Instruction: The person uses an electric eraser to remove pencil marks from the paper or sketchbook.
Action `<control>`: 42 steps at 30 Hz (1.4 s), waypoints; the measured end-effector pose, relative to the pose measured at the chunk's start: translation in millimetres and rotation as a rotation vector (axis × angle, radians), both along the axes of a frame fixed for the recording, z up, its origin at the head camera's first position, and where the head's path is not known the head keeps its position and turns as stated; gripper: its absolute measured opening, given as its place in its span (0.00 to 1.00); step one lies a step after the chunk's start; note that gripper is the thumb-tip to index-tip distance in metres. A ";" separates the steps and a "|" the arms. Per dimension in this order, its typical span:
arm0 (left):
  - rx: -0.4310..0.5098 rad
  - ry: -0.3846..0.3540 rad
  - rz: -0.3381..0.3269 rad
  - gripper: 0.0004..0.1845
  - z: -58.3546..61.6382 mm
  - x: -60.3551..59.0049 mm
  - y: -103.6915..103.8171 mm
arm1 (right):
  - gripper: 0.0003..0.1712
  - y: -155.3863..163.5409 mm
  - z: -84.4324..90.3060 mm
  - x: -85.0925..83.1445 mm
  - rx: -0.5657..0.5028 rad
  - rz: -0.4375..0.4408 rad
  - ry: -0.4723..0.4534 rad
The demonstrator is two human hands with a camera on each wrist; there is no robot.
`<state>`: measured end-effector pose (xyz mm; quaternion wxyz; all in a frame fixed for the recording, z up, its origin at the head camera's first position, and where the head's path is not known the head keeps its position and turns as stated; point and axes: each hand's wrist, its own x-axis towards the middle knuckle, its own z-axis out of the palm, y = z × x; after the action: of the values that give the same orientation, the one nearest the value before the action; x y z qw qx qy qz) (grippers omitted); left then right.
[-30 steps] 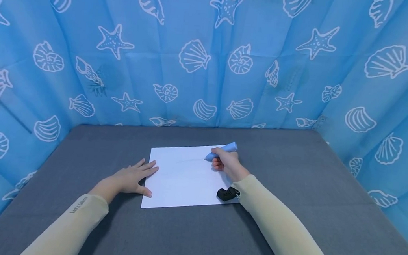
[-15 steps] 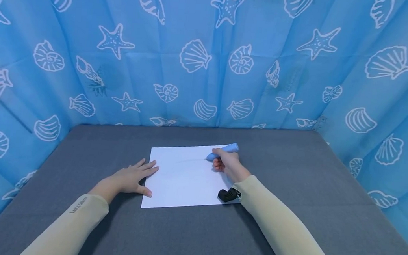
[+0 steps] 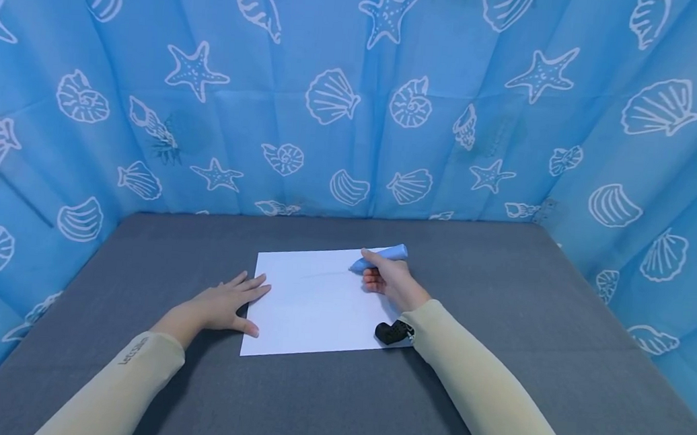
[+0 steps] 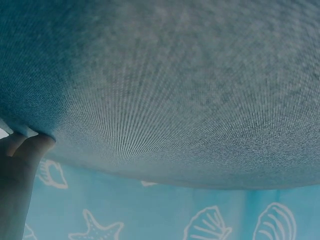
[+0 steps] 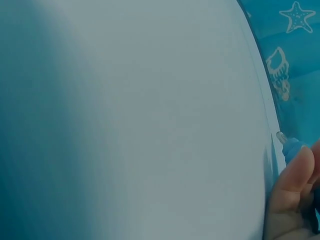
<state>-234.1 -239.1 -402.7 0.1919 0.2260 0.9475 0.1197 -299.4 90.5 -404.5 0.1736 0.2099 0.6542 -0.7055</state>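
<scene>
A white sheet of paper (image 3: 311,319) lies on the grey cloth-covered table. My left hand (image 3: 219,306) rests flat with fingers spread, thumb and fingertips on the paper's left edge. Over the right part of the sheet, my right hand (image 3: 394,281) pinches a thick light-blue pen (image 3: 396,252), its pointed tip toward the paper at upper middle. A faint thin line runs left from near that tip. In the right wrist view, the pale tip and blue front of the pen (image 5: 291,148) show beyond the thumb; the fingers hide the rest.
The grey table (image 3: 500,309) stretches around the sheet on every side. A blue curtain (image 3: 366,144) with white shells and starfish stands behind it and along both sides. A small black device (image 3: 393,332) sits at the right wrist, over the paper's lower right corner.
Nearly still. The pen and my right hand shift only very slightly over the same spot, and the black wrist device drifts a little to the right. My left hand stays put.
</scene>
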 end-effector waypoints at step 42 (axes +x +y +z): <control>0.008 0.004 -0.009 0.54 4.0 3.9 2.0 | 0.17 -6.2 -0.5 -0.9 0.047 -0.016 0.007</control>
<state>-230.2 -237.1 -398.7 0.1897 0.2315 0.9463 0.1223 -300.3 84.3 -405.0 0.1607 0.2170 0.6696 -0.6919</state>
